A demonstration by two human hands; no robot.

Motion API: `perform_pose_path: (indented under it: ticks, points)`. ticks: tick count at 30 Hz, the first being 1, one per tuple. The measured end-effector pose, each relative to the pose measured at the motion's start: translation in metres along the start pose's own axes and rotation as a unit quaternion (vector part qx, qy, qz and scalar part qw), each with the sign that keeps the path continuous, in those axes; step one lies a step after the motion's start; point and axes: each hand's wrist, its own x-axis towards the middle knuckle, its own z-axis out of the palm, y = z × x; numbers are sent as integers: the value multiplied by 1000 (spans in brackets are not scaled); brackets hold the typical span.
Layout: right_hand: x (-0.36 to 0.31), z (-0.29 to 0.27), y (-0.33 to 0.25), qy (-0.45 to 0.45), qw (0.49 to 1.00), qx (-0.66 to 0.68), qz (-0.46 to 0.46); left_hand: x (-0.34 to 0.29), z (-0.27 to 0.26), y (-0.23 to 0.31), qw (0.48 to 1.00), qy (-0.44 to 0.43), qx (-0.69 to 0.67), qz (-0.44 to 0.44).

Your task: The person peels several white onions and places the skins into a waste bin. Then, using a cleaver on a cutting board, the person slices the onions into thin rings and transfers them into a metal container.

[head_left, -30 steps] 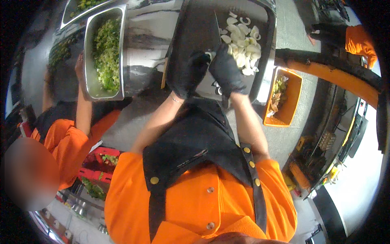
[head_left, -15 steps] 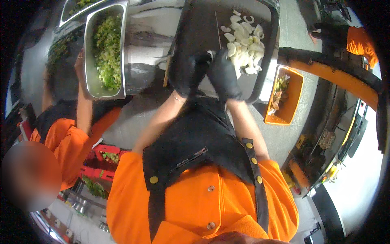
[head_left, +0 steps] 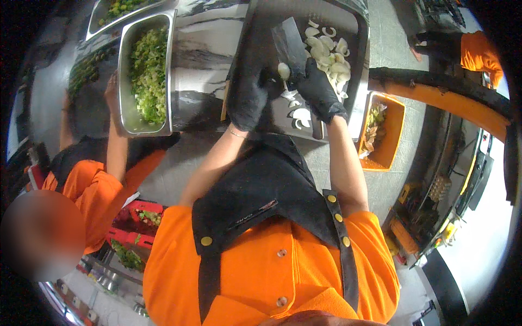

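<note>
My right hand point(head_left: 319, 93), in a black glove, grips a wide-bladed kitchen knife point(head_left: 290, 46), its blade pointing away over a dark tray point(head_left: 265, 27). My left hand point(head_left: 251, 98), also gloved, is closed at the blade's left side. At its fingertips is a piece of peeled onion point(head_left: 283, 70); the dark glove partly blends into the tray. White onion slices point(head_left: 330, 57) lie heaped beyond and right of the knife. A few more onion slices point(head_left: 300, 117) lie loose between my hands, near the tray's front edge.
Left of the tray, a steel pan point(head_left: 124, 81) holds chopped green vegetables point(head_left: 148, 76). An orange bin point(head_left: 396, 133) with scraps stands at the right. A co-worker in an orange sleeve point(head_left: 95, 182) works at the left; red crates point(head_left: 128, 237) are behind. Another person point(head_left: 479, 54) is far right.
My right hand has moved right and turned, bringing the knife's broad face into view. Loose slices now show between my hands. The left hand has stayed nearly in place.
</note>
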Motion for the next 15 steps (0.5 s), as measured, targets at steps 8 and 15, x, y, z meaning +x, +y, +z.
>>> perform_pose_path:
  ticks: [8, 15]
  points:
    - [14, 56, 17, 129, 984, -63, -108, 2, 2, 21, 752, -69, -588, -291]
    - [2, -73, 24, 177, 977, -120, -9, -5, 15, -10, 933, -215, 225, 181]
